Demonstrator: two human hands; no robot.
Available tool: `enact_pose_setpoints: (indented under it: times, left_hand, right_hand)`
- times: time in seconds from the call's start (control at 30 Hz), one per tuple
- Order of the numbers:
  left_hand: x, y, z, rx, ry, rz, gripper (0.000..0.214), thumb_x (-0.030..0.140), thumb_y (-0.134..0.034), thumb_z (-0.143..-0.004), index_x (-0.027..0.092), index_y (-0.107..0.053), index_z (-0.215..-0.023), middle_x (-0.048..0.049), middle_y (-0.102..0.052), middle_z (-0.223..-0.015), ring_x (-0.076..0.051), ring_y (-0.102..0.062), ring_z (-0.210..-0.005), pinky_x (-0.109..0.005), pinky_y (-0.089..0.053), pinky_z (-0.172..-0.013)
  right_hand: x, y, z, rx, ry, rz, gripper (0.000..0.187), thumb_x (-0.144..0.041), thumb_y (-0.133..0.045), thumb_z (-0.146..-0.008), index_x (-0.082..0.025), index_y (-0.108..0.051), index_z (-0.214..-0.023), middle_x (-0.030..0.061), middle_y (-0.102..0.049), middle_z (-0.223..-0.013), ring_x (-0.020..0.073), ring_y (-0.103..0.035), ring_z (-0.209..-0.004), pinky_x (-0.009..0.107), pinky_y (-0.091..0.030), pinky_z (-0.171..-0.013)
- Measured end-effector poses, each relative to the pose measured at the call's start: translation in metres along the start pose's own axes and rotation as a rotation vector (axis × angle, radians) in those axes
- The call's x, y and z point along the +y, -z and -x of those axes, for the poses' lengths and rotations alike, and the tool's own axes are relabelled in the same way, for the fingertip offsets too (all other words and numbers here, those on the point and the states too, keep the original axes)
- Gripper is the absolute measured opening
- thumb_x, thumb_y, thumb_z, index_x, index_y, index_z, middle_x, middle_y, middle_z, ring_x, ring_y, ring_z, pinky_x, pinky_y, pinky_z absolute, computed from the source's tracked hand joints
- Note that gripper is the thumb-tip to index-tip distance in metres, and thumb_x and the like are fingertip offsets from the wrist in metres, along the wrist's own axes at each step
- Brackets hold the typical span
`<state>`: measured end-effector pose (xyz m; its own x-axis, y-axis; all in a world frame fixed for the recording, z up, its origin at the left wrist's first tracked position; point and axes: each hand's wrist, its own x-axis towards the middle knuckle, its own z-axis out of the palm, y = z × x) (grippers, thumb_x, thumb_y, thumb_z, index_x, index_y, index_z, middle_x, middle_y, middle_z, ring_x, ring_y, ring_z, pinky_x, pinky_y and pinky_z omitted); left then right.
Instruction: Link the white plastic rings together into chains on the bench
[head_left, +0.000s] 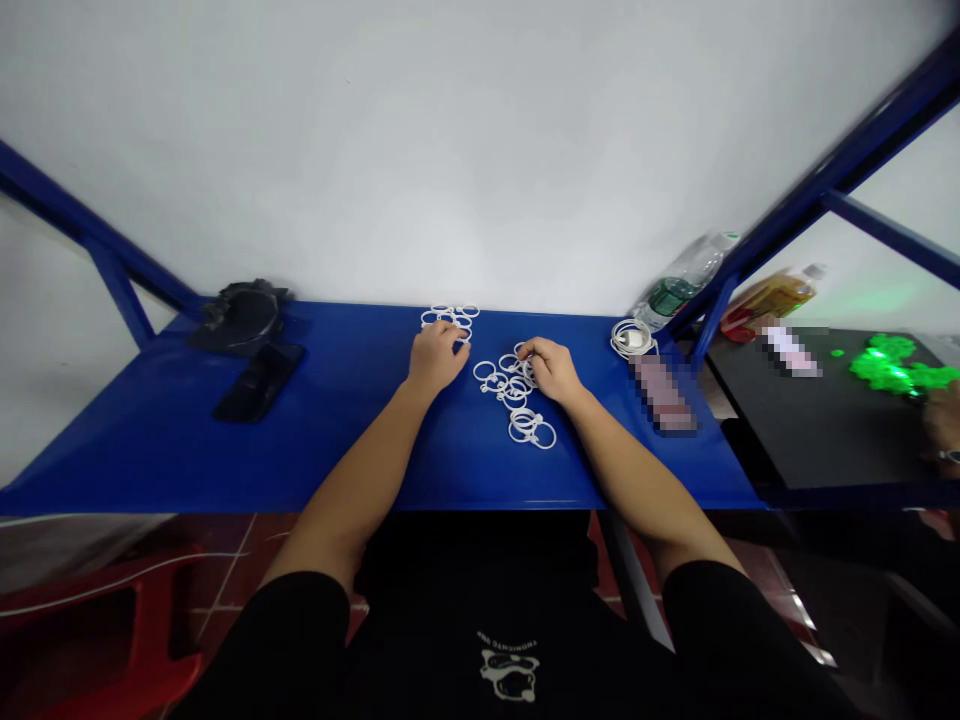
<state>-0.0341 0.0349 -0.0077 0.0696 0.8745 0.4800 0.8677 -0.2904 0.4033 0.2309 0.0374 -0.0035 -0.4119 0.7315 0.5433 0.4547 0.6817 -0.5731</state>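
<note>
White rings with small tabs, which look like curtain rings, lie in two groups on a blue table (352, 440). My left hand (435, 358) is beside the far group of rings (466, 322), its thumb and fingers apart, with nothing visible between them. The looser group of rings (514, 396) spreads in front of me, several overlapping. At its upper right edge, my right hand (551, 370) has its fingers curled down on a white ring, partly hidden by the fingers.
A black phone-like slab (259, 382) and a dark round object (244, 315) lie at left. On the right are a coiled white cable (631, 338), a bottle (679, 290) and a blurred-out item (664, 393). Beyond the blue frame, another person's hand (943, 415) is near green glowing pieces (896, 368).
</note>
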Motion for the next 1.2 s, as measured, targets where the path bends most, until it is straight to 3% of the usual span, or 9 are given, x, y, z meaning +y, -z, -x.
enact_pose_setpoints:
  times: [0.1,0.23,0.4,0.6,0.7,0.83,1.07,1.2]
  left_hand:
    - [-0.010,0.001,-0.002,-0.085,0.133,-0.133,0.021,0.031,-0.070,-0.092,0.023,-0.077,-0.110,-0.0128,-0.073,-0.119,-0.036,-0.064,-0.111,-0.050,-0.049,-0.094]
    - [-0.014,0.000,-0.001,-0.167,0.178,-0.150,0.021,0.031,-0.068,-0.094,0.024,-0.076,-0.111,-0.0128,-0.072,-0.121,-0.035,-0.063,-0.111,-0.049,-0.047,-0.093]
    - [-0.012,-0.002,-0.002,-0.103,0.166,-0.071,0.006,0.025,-0.068,-0.092,0.023,-0.074,-0.093,-0.0111,-0.071,-0.116,-0.031,-0.065,-0.109,-0.043,-0.049,-0.089]
    - [0.006,0.005,-0.002,0.098,-0.049,0.088,0.009,0.024,-0.063,-0.096,0.021,-0.072,-0.095,-0.0067,-0.076,-0.100,-0.023,-0.068,-0.090,-0.039,-0.048,-0.089]
    - [0.023,0.006,0.005,0.073,-0.215,0.122,0.015,0.027,-0.061,-0.099,0.022,-0.074,-0.094,-0.0041,-0.076,-0.088,-0.021,-0.068,-0.083,-0.039,-0.047,-0.087]
    - [0.039,0.004,0.013,-0.007,-0.412,0.142,0.023,0.032,-0.056,-0.104,0.024,-0.075,-0.094,-0.0041,-0.078,-0.091,-0.021,-0.069,-0.087,-0.040,-0.046,-0.085]
    - [0.045,0.004,0.014,-0.030,-0.457,0.145,0.026,0.031,-0.053,-0.105,0.025,-0.075,-0.094,-0.0046,-0.078,-0.092,-0.021,-0.069,-0.088,-0.041,-0.047,-0.083]
    - [0.045,0.003,0.015,-0.050,-0.495,0.179,0.026,0.031,-0.053,-0.106,0.023,-0.075,-0.095,-0.0054,-0.079,-0.094,-0.021,-0.069,-0.088,-0.040,-0.049,-0.082]
  right_hand:
    - [0.001,0.001,-0.001,-0.005,0.020,0.022,0.030,-0.010,-0.044,-0.085,-0.023,-0.070,-0.094,0.0041,-0.077,-0.093,0.0233,-0.068,-0.089,0.039,-0.053,-0.086]
    - [-0.001,0.001,-0.002,-0.066,0.093,0.014,0.030,-0.009,-0.045,-0.086,-0.023,-0.071,-0.091,0.0048,-0.078,-0.098,0.0244,-0.068,-0.095,0.042,-0.053,-0.092]
    - [-0.004,0.000,-0.002,-0.090,0.122,0.047,0.032,-0.009,-0.046,-0.086,-0.023,-0.073,-0.095,0.0054,-0.078,-0.098,0.0252,-0.066,-0.095,0.044,-0.052,-0.093]
    - [-0.006,0.000,-0.002,-0.027,0.103,0.091,0.030,-0.012,-0.048,-0.087,-0.022,-0.073,-0.100,0.0072,-0.078,-0.105,0.0267,-0.067,-0.099,0.047,-0.051,-0.095]
    - [-0.011,0.001,-0.002,-0.012,0.070,0.100,0.024,-0.021,-0.051,-0.096,-0.022,-0.073,-0.106,0.0076,-0.078,-0.104,0.0269,-0.066,-0.098,0.046,-0.051,-0.094]
    - [-0.019,0.000,0.000,-0.052,0.088,0.087,0.025,-0.035,-0.050,-0.104,-0.023,-0.071,-0.112,0.0084,-0.077,-0.105,0.0267,-0.065,-0.098,0.046,-0.049,-0.093]
    - [-0.018,-0.004,0.001,-0.124,0.141,0.039,0.032,-0.044,-0.043,-0.107,-0.024,-0.067,-0.102,0.0076,-0.071,-0.092,0.0252,-0.062,-0.088,0.043,-0.048,-0.087]
    - [-0.018,-0.005,0.002,-0.116,0.142,0.016,0.025,-0.037,-0.044,-0.105,-0.023,-0.065,-0.100,0.0072,-0.070,-0.090,0.0247,-0.062,-0.087,0.041,-0.049,-0.087]
